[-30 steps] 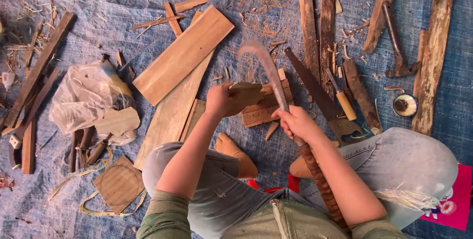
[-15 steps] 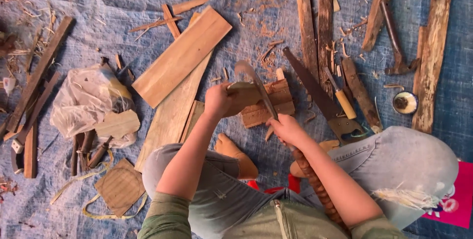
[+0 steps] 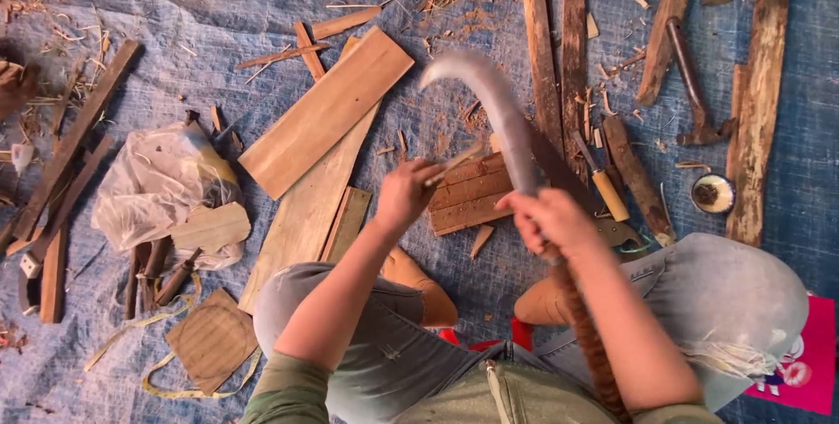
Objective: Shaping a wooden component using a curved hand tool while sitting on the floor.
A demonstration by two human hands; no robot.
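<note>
Blue tarp [image 3: 218, 4] spread right across the floor, wood all over it. Biggest pieces first: two long pale planks [image 3: 323, 114] lie crossed left of centre, and dark rough slats [image 3: 559, 48] run up the top right, with another weathered board [image 3: 756, 118] at the far right. A crumpled plastic bag [image 3: 153, 184] sits at the left with a flat cut-out of wood resting against it.

Now the action. The curved blade [image 3: 494, 105] is up! Half a second ago it was down on the workpiece; a second ago it was raised, so this is a fresh backswing in a steady chopping rhythm, blurred with speed. The right hand [image 3: 551, 218] is wrapped tight round the handle, which runs back down past the forearm as a dark spiral-wound grip.

The left hand [image 3: 404, 192] is closed on a thin stick [image 3: 454, 162], propped on the small slatted block [image 3: 472, 192] just ahead of the knees. The stick looks slimmer than the chunk held a moment back, so my read is that each blow is shaving it down.

Small stuff: a yellow-handled knife [image 3: 603, 184] just right of the block, a hammer [image 3: 695, 100] among the slats, a little round tin [image 3: 712, 194] beside the far board, chips scattered everywhere.
</note>
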